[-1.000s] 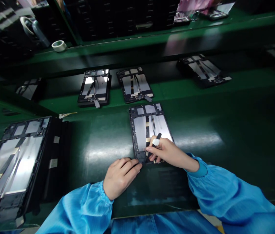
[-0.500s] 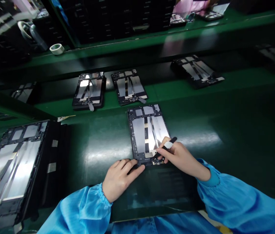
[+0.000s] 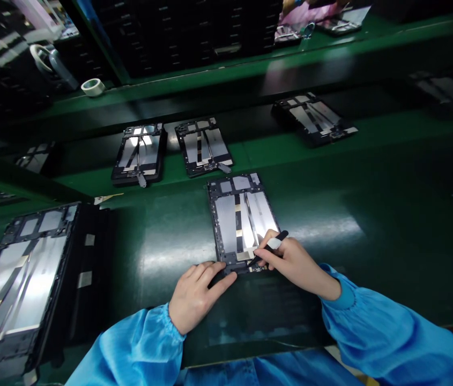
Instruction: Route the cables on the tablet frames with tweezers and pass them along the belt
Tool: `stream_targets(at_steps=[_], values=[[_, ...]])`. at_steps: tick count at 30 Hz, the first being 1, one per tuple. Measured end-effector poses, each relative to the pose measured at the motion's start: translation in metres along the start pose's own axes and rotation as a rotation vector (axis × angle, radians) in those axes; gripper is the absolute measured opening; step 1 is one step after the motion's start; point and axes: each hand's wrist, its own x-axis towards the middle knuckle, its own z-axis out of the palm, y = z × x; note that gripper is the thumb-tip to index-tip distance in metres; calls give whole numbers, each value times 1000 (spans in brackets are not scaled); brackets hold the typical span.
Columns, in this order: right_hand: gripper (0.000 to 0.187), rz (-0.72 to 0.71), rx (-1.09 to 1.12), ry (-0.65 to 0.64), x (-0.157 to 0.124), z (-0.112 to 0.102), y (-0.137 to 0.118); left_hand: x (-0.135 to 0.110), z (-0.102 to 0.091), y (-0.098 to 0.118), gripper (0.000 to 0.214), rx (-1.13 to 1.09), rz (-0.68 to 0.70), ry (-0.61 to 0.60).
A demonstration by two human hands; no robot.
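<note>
An opened tablet frame [image 3: 242, 220] with silver plates lies on the green bench in front of me. My right hand [image 3: 290, 262] is closed in a pinch on a thin black tool [image 3: 271, 246] with a white band, its tip pressed to the frame's near right corner. My left hand [image 3: 198, 292] rests flat on the bench with its fingers stretched onto the frame's near left corner. Both arms wear blue sleeves.
A stack of larger tablet frames [image 3: 21, 284] sits at the left. Two more frames [image 3: 140, 153] [image 3: 204, 145] lie on the conveyor behind, another frame [image 3: 312, 118] to the right. A tape roll [image 3: 93, 87] stands on the far shelf.
My right hand has shifted from the frame's near middle to its near right corner, tilting the tool rightward. The left hand stays at the near left corner.
</note>
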Motion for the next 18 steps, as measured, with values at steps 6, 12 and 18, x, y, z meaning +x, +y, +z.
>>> stream_targets(at_steps=[6,12,18], values=[[19,29,28,-1,0,0,-1,1,0,2,36,57,17,-33],[15,16,10,14,1,1,-5,3,0,4,39,104,12,-68],[18,-38,-56,54,2,1,-7,20,0,9,35,98,-49,-124]])
